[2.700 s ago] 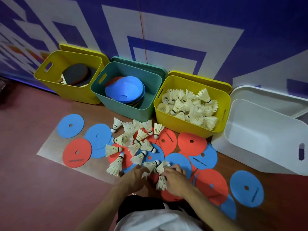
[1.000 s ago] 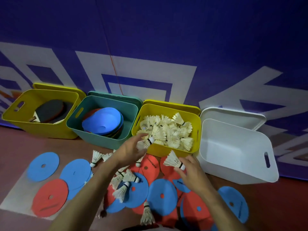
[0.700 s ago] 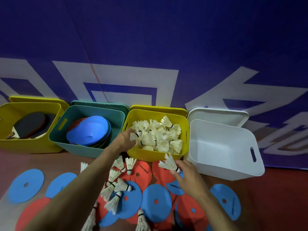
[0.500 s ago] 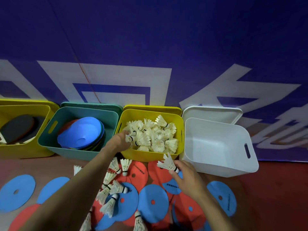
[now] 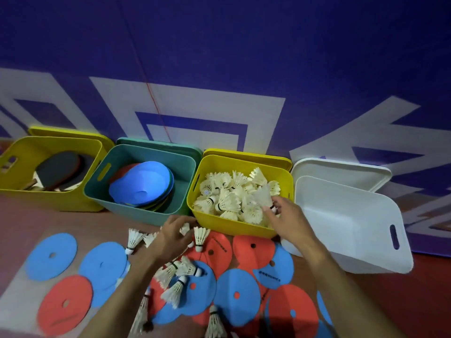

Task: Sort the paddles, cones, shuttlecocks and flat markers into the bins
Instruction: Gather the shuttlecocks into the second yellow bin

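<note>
Purple wall with white shapes backs four bins on the reddish floor [image 5: 19,220]. At far left, the yellow bin [image 5: 48,198] holds paddles [image 5: 58,170]; next, the teal bin [image 5: 146,213] holds stacked cones [image 5: 141,189]. My left hand [image 5: 172,236] reaches down over loose shuttlecocks [image 5: 180,272] on the flat markers [image 5: 234,296], fingers bent; I cannot tell whether it grips one. My right hand [image 5: 286,219] is over the second yellow bin [image 5: 231,225] of shuttlecocks, pinching a blurred shuttlecock [image 5: 262,196]. At far right stands the white bin [image 5: 380,242].
</note>
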